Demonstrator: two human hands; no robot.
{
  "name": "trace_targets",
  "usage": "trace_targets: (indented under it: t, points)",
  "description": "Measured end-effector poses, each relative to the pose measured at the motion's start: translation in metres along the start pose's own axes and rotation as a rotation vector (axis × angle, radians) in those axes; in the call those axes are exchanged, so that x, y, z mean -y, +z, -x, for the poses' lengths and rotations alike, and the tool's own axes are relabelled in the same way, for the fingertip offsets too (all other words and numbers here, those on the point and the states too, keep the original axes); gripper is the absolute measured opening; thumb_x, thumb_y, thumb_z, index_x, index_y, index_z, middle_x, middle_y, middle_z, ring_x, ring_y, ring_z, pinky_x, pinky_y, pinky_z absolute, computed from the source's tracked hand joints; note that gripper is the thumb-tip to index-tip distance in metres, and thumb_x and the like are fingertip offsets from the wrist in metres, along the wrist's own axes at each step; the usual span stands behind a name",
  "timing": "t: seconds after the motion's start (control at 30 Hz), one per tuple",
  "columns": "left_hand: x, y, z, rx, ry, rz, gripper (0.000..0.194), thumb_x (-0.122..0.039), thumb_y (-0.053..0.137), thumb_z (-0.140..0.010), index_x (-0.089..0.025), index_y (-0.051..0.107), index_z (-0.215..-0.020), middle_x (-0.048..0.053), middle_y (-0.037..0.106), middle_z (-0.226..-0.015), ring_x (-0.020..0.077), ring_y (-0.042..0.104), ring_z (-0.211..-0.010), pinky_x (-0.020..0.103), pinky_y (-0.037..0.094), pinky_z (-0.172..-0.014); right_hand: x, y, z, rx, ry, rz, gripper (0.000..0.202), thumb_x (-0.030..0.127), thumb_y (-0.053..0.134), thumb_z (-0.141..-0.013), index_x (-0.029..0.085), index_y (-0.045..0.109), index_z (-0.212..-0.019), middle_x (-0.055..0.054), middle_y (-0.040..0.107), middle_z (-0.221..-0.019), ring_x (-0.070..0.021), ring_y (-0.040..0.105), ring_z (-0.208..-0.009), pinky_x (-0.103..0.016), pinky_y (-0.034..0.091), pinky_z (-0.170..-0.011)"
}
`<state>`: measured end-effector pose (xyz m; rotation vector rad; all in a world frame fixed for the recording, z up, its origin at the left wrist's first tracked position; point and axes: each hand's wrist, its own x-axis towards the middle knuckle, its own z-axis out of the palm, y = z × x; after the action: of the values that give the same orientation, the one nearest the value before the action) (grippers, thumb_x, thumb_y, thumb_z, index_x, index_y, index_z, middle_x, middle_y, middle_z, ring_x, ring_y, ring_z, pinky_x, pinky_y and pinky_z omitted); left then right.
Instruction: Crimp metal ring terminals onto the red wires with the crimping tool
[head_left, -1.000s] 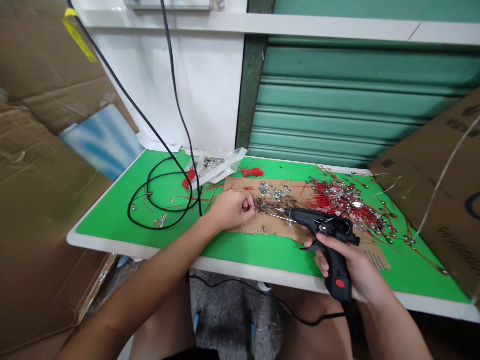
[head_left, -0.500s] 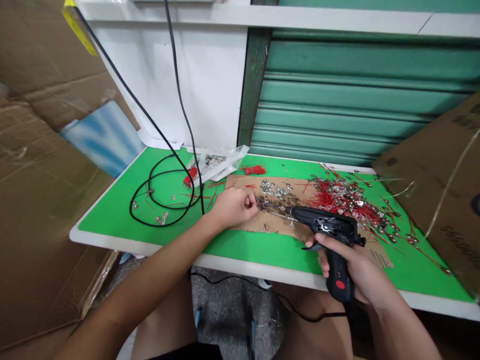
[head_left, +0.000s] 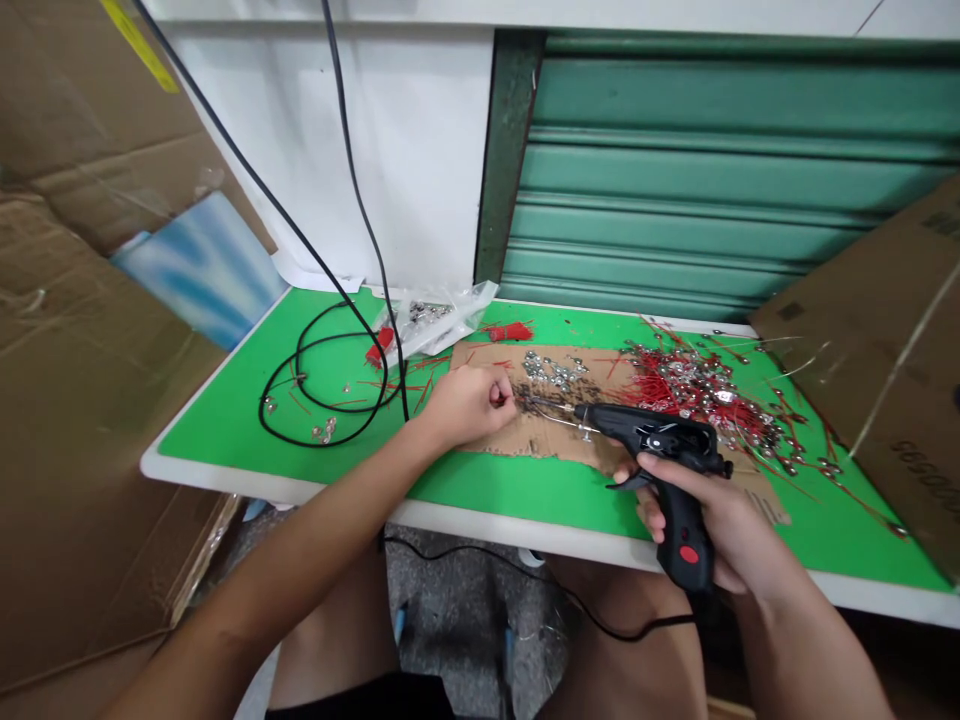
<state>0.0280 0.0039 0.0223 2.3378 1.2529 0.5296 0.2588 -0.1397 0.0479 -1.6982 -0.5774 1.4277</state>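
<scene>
My right hand (head_left: 720,500) is wrapped round the grip of a black soldering gun (head_left: 652,430), with fingers at its trigger. The gun has a red button on the handle and a thin solder feed tube under its barrel. Its tip points left and ends close to the fingertips of my left hand (head_left: 476,405). That hand is closed in a pinch over the scorched cardboard sheet (head_left: 547,445); whatever lies between the fingers is too small to make out. Just beyond the tip sits a small pile of silvery metal pieces (head_left: 555,370).
A heap of red wires with metal ends (head_left: 697,390) covers the table's right side. A plastic bag of metal parts (head_left: 442,315), a red wire bundle (head_left: 510,331) and a coiled black cable (head_left: 300,400) lie behind and left. Cardboard boxes (head_left: 885,380) flank the green table (head_left: 225,430).
The view has tilted down slightly. The gun and both hands hold nearly the same place, with the gun's tip still at the left fingertips.
</scene>
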Motion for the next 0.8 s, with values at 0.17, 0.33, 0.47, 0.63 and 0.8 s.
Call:
trace_targets:
  t: [0.17, 0.33, 0.47, 0.63, 0.8]
  points:
    - [0.0034, 0.0016, -0.0023, -0.006, 0.015, 0.005, 0.008, -0.022, 0.067, -0.078, -0.020, 0.074, -0.080, 0.001, 0.074, -0.077, 0.0161, 0.065, -0.072, 0.025, 0.041, -0.060, -0.0022, -0.0041, -0.0034, 0.024, 0.016, -0.032, 0.041, 0.054, 0.087, -0.060, 0.018, 0.073, -0.075, -0.001, 0.054, -0.049, -0.0126, 0.046, -0.042, -0.023, 0.034, -0.037]
    - [0.0048, 0.0002, -0.0037, 0.019, 0.041, 0.003, 0.008, -0.019, 0.066, -0.078, -0.019, 0.074, -0.080, 0.001, 0.072, -0.076, 0.0158, 0.064, -0.073, 0.024, 0.039, -0.060, -0.0026, -0.0044, -0.0033, 0.002, 0.055, -0.071, 0.042, 0.051, 0.089, -0.056, 0.018, 0.071, -0.073, -0.002, 0.056, -0.051, -0.0113, 0.045, -0.041, -0.022, 0.035, -0.037]
    - [0.0062, 0.0009, -0.0043, 0.008, 0.036, 0.005, 0.009, -0.021, 0.066, -0.079, -0.019, 0.074, -0.081, 0.000, 0.073, -0.076, 0.0157, 0.065, -0.072, 0.025, 0.040, -0.061, -0.0018, -0.0026, -0.0024, -0.009, 0.059, -0.057, 0.040, 0.051, 0.088, -0.058, 0.019, 0.069, -0.072, -0.002, 0.054, -0.049, -0.0127, 0.046, -0.042, -0.023, 0.034, -0.035]
    - [0.0068, 0.0017, -0.0049, 0.002, 0.033, 0.012, 0.009, -0.021, 0.066, -0.079, -0.019, 0.075, -0.081, 0.001, 0.074, -0.076, 0.0162, 0.066, -0.072, 0.025, 0.041, -0.061, -0.0016, -0.0022, -0.0019, -0.018, 0.051, -0.062, 0.036, 0.049, 0.086, -0.060, 0.021, 0.067, -0.071, -0.003, 0.058, -0.055, -0.0132, 0.046, -0.042, -0.025, 0.035, -0.035]
    - [0.0062, 0.0010, -0.0046, 0.001, 0.031, 0.021, 0.009, -0.021, 0.066, -0.079, -0.019, 0.075, -0.081, 0.001, 0.074, -0.076, 0.0158, 0.065, -0.072, 0.025, 0.041, -0.061, -0.0023, -0.0033, -0.0023, -0.024, 0.051, -0.075, 0.035, 0.047, 0.087, -0.059, 0.020, 0.067, -0.071, -0.004, 0.060, -0.058, -0.0121, 0.046, -0.041, -0.024, 0.036, -0.035]
